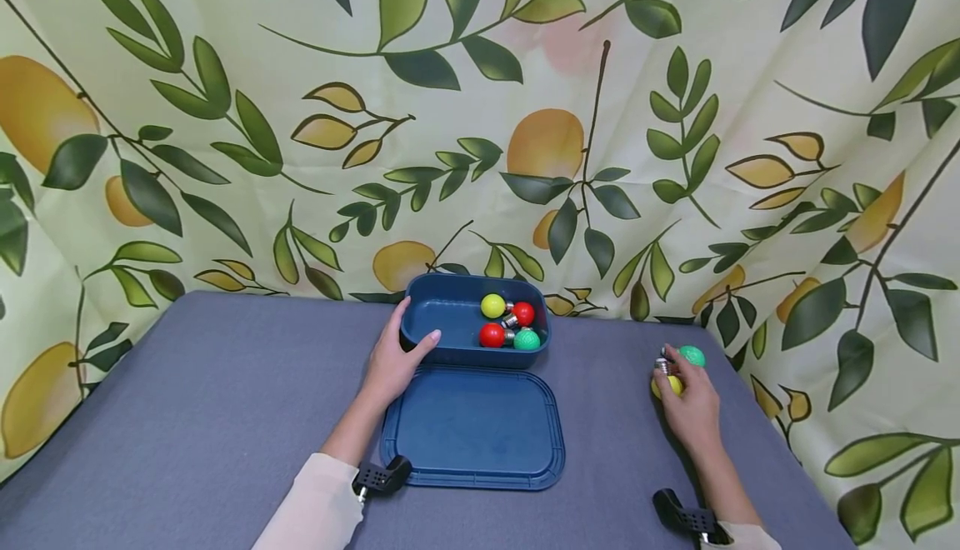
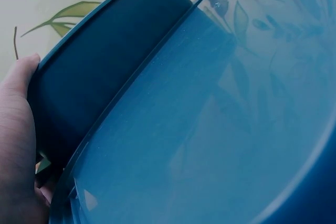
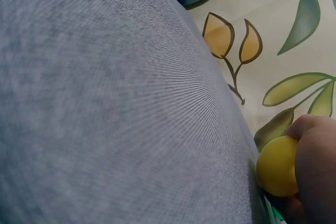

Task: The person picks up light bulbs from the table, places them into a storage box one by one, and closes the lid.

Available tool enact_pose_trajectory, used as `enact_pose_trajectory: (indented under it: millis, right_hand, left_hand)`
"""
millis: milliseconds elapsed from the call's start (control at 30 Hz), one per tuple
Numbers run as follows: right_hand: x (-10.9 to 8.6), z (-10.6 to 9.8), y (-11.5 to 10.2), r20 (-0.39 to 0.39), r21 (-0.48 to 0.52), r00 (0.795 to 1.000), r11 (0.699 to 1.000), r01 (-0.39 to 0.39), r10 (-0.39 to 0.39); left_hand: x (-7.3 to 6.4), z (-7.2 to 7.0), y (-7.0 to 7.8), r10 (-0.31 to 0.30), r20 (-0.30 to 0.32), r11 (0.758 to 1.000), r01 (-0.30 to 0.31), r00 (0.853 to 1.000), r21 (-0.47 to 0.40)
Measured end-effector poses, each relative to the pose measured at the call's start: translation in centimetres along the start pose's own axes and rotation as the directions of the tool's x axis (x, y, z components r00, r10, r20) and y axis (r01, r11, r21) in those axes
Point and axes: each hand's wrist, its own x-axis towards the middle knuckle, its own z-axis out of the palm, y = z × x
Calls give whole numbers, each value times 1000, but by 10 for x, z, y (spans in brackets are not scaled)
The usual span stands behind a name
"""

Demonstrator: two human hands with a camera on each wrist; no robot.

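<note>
My left hand (image 1: pixel 392 365) grips the left end of a dark blue box (image 1: pixel 442 314), with the thumb at its front corner. In the left wrist view, the box's wall (image 2: pixel 105 66) leans across beside the thumb. Two red bulbs (image 1: pixel 492 334), a yellow bulb (image 1: pixel 492 306) and a green bulb (image 1: pixel 527 339) lie in the box's right half. Far to the right, my right hand (image 1: pixel 693 408) pinches another yellow light bulb (image 3: pixel 276 166), its metal screw base (image 1: pixel 662 364) pointing away. A second green bulb (image 1: pixel 692 356) sits just beyond the fingers, partly hidden.
The blue lid (image 1: pixel 476 429) lies flat on the grey cloth-covered table (image 1: pixel 225 417), right in front of the box. A leaf-and-fruit patterned curtain (image 1: pixel 465 117) hangs behind the table's back edge and down its right side.
</note>
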Motion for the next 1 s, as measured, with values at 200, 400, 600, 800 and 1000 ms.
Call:
enact_pose_trajectory:
  millis: [200, 400, 600, 800, 1000]
  right_hand:
    - [-1, 1, -2, -58, 35, 998, 999, -7, 9]
    - [-1, -2, -6, -134, 31, 991, 999, -25, 29]
    - [1, -5, -12, -129, 41, 988, 996, -76, 81]
    - [3, -9, -29, -37, 53, 998, 997, -55, 57]
    - [9, -3, -53, -5, 132, 998, 989, 66, -66]
  left_hand:
    - [-2, -3, -1, 2, -4, 1000, -2, 1000, -23]
    - [-2, -3, -2, 0, -1, 1000, 0, 1000, -13]
    - [-2, 0, -2, 1, -12, 1000, -2, 1000, -21]
    - [-2, 4, -2, 0, 2, 1000, 0, 1000, -14]
    - [0, 1, -2, 6, -4, 1000, -6, 1000, -19]
